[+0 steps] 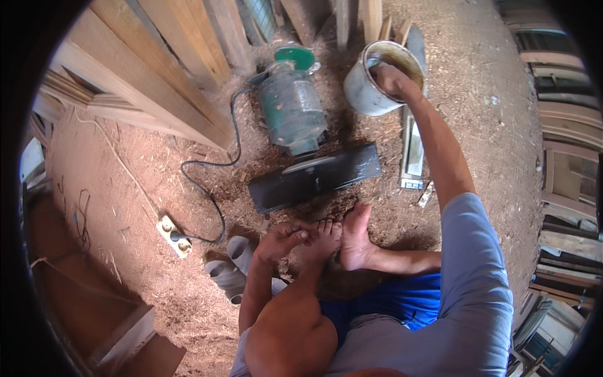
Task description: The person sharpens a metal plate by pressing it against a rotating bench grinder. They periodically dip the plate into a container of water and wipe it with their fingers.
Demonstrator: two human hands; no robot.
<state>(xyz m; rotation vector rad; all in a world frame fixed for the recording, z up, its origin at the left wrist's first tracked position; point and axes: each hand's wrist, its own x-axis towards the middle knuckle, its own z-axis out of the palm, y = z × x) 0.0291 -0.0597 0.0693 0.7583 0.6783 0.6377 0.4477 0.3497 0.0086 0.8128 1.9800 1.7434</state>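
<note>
My right hand [391,80] reaches down into a whitish, stained bucket [370,97]. Its fingertips are hidden inside, so I cannot tell what they touch. My left hand [282,242] is closed beside my bare foot [325,242], thumb against curled fingers; whatever it may hold does not show. Ahead of my feet lies a long black board-like piece [276,191], a disc edge [312,164] showing along its upper side. Directly behind it stands a dusty green electric motor [292,107].
A black cable [233,141] winds from the motor to a socket strip [173,237] on the shavings-strewn floor. Grey slippers [225,271] lie left of my left arm. Timber beams [138,75] lean at upper left. A spirit level [412,157] lies below the bucket; stacked frames [568,119] line the right.
</note>
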